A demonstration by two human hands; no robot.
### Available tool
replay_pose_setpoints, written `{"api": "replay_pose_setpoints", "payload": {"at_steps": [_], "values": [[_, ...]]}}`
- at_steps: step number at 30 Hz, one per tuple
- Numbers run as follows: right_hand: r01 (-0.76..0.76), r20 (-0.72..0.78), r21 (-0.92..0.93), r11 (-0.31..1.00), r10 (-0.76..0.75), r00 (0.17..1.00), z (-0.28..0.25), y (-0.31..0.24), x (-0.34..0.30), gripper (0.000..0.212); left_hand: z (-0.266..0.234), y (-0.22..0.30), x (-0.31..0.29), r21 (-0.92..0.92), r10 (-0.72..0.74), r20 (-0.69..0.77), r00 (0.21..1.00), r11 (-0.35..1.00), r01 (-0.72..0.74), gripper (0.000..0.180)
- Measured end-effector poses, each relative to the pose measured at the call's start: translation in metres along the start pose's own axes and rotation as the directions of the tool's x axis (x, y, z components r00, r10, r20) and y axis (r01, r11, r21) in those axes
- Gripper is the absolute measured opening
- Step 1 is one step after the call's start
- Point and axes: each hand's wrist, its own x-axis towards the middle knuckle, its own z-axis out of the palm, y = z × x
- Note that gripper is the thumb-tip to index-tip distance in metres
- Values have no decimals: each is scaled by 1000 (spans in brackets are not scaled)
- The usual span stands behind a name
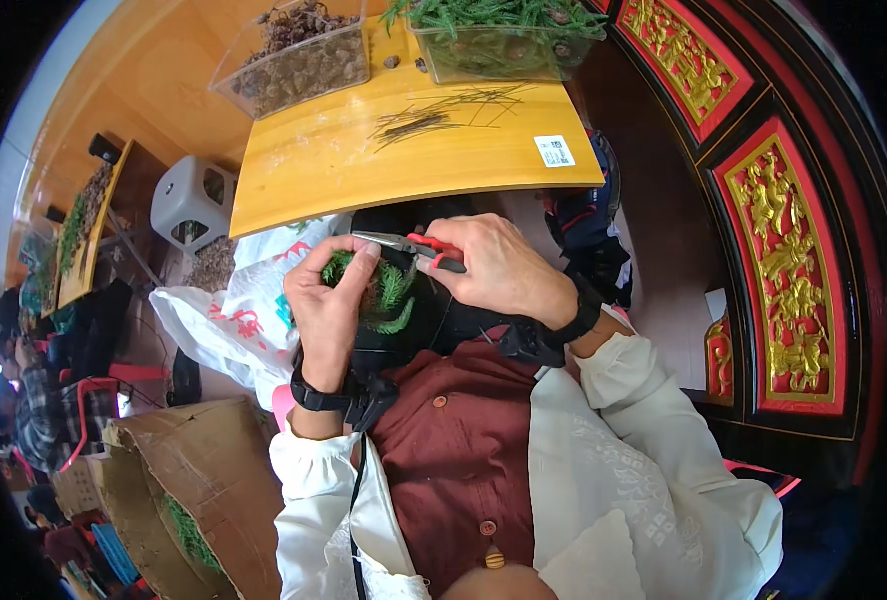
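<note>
Held over my lap, a green pine sprig (393,298), with something brownish at its centre, is pinched between the thumb and fingers of my left hand (325,305). My right hand (508,265) grips needle-nose pliers (388,241) by their red-and-black handles. The metal jaws point left and reach the tips of my left thumb and forefinger, just above the sprig. Whatever lies between the jaws is too small to make out. Ahead on the yellow table (303,170), thin dark wires (418,125) lie in a loose pile.
At the table's far side stand a clear bin of pine cones (308,80) and another of green sprigs (498,55). A white plastic bag (228,330), grey stool (188,200) and cardboard box (208,470) are leftward. Carved red-and-gold panels (783,275) line the right. People sit far left.
</note>
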Motion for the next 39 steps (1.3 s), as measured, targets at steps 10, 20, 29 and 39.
{"api": "replay_pose_setpoints", "payload": {"at_steps": [10,20,29,39], "values": [[443,-238,59,895,-418,877,-14,17,7,33,-16,0,4,-524,-262,363,894,736,428,7],[628,-248,-25,777,-614,749,-16,7,20,37,-19,-9,5,-587,-32,743,669,450,673,8],[74,-59,165,984,-65,996,7,3,2,17,-10,-1,5,-135,-62,43,997,989,67,8],[340,-176,158,927,-312,934,-2,21,8,23,-7,11,1,-427,-226,165,960,861,276,7]]}}
